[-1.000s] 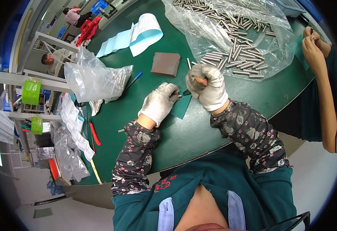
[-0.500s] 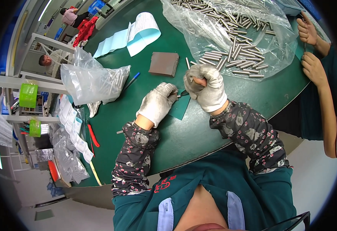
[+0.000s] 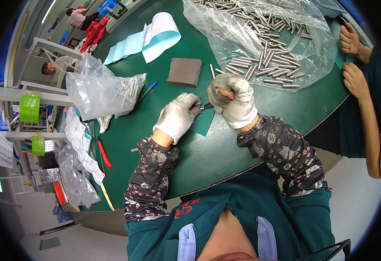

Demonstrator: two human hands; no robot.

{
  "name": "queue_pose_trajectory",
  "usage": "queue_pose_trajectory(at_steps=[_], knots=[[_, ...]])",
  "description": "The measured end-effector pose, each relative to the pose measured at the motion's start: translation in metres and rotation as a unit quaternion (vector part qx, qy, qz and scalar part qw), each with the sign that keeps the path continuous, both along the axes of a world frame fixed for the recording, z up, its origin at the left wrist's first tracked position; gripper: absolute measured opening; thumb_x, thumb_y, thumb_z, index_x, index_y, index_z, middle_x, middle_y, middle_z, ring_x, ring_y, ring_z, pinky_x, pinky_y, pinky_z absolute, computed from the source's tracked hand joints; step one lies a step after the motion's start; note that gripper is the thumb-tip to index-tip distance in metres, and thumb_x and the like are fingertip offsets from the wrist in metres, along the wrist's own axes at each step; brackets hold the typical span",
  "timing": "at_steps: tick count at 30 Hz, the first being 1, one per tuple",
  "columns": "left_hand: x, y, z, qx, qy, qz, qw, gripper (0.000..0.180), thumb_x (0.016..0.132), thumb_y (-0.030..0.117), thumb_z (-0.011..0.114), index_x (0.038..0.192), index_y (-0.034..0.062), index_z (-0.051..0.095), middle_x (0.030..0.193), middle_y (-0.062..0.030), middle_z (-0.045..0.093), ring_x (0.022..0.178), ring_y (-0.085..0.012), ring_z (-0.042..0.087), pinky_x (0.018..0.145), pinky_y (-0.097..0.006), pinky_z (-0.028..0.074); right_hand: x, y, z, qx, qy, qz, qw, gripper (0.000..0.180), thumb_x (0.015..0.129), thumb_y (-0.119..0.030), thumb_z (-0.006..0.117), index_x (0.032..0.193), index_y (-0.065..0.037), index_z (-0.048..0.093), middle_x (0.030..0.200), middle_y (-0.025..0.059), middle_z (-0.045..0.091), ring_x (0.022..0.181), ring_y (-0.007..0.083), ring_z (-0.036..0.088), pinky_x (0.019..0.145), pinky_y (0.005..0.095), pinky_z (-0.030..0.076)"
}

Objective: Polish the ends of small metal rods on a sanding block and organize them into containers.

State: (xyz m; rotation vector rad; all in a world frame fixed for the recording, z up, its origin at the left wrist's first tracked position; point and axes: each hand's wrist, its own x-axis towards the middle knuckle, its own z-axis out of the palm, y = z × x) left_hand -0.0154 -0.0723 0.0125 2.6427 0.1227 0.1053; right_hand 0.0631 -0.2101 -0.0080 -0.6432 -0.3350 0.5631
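Note:
My left hand (image 3: 178, 116), in a whitish glove, is closed on a short metal pin whose shiny end (image 3: 202, 108) pokes out by the fingertips. My right hand (image 3: 233, 99), in a soiled white glove with a bare thumb tip, is curled round a thin dark tool; only its narrow tip (image 3: 208, 105) shows, against the pin's end. Beneath them lies a small green pad (image 3: 205, 122) on the table. A brown rectangular block (image 3: 184, 71) rests just beyond the hands. Similar loose pins (image 3: 277, 69) lie right of it on a clear plastic sheet (image 3: 323, 54).
On the left are a filled plastic bag (image 3: 103, 93), a blue pen (image 3: 148, 90), red-handled tool (image 3: 104, 154) and paper strips (image 3: 79, 141). A curled blue-white sheet (image 3: 160, 37) lies at the back. At right, a co-worker's hands (image 3: 353, 78) hold something thin.
My hands stay nearly in place, with the pin and the dark tool still held. The view has shifted very slightly.

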Motion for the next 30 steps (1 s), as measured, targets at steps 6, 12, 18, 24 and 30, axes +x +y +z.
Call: queue_pose_trajectory(at_steps=[6,12,18,24,30], knots=[[0.0,0.0,0.0,-0.01,0.01,0.006,1.0,0.017,0.072,0.004,0.062,0.087,0.0037,0.057,0.081,-0.0114,0.058,0.076,-0.0279,0.058,0.066,-0.032,0.047,0.004,-0.003,0.004,0.009,-0.013,0.041,0.999,0.037,0.079,-0.039,0.044,0.061,-0.008,0.041,0.051,0.0003,0.031,0.043,0.0127,0.03,0.04,0.0238,0.026],[0.0,0.0,-0.001,-0.016,0.0,0.009,1.0,0.016,0.072,0.004,0.062,0.087,0.004,0.057,0.081,-0.0114,0.058,0.076,-0.0276,0.058,0.066,-0.032,0.047,0.005,-0.003,0.004,-0.009,0.015,0.02,1.0,0.036,0.081,-0.037,0.042,0.061,-0.007,0.041,0.05,0.0015,0.032,0.042,0.0138,0.03,0.039,0.0252,0.025],[0.0,0.002,-0.003,-0.02,-0.007,0.003,1.0,0.016,0.072,0.004,0.062,0.087,0.0041,0.057,0.081,-0.0114,0.058,0.075,-0.0275,0.058,0.066,-0.032,0.047,0.005,-0.003,0.008,-0.006,-0.006,0.026,1.0,0.035,0.079,-0.037,0.043,0.06,-0.007,0.041,0.05,0.0016,0.032,0.041,0.0138,0.03,0.038,0.0252,0.025],[0.001,0.003,-0.003,-0.021,-0.004,0.0,1.0,0.015,0.072,0.004,0.062,0.087,0.004,0.057,0.081,-0.0113,0.058,0.074,-0.0279,0.058,0.066,-0.032,0.046,0.007,-0.003,0.007,0.007,0.035,0.029,0.999,0.034,0.076,-0.036,0.046,0.061,-0.006,0.042,0.052,0.0025,0.034,0.043,0.0143,0.032,0.04,0.0253,0.027],[-0.001,0.001,-0.001,-0.022,0.006,0.004,1.0,0.015,0.072,0.005,0.062,0.087,0.0041,0.057,0.081,-0.0114,0.058,0.075,-0.028,0.058,0.066,-0.032,0.046,0.006,-0.006,0.005,-0.015,0.008,0.047,0.999,0.033,0.073,-0.036,0.047,0.064,-0.004,0.045,0.056,0.0032,0.037,0.047,0.0148,0.034,0.042,0.0248,0.029]])
